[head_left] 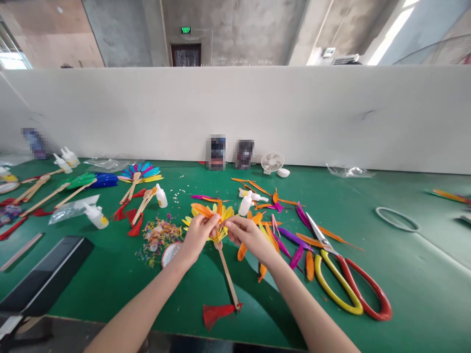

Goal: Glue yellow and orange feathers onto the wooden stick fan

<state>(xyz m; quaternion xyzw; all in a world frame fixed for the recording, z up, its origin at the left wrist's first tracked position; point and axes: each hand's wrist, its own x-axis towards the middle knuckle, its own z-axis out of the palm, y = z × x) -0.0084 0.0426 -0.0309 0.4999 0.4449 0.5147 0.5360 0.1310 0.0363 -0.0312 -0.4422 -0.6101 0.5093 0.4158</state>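
In front of me on the green table lies a feather fan with yellow feathers (228, 212), a wooden handle (227, 274) and a red tassel (217, 315). My left hand (197, 236) is closed over the fan's left side, with an orange feather (201, 210) in its fingers. From the right, my right hand (249, 236) reaches in with thumb and forefinger pinched over the fan's middle; what they grip is hidden. Loose orange and purple feathers (292, 236) are spread just right of that hand. A white glue bottle (245, 203) stands right behind the fan.
Large scissors (342, 269) with yellow and red handles lie open at right. Colourful bits (164, 235) and a small round dish (171, 253) are left of the fan. Finished-looking feather fans (139, 172), more glue bottles (96, 215) and a black case (47, 274) occupy the left side.
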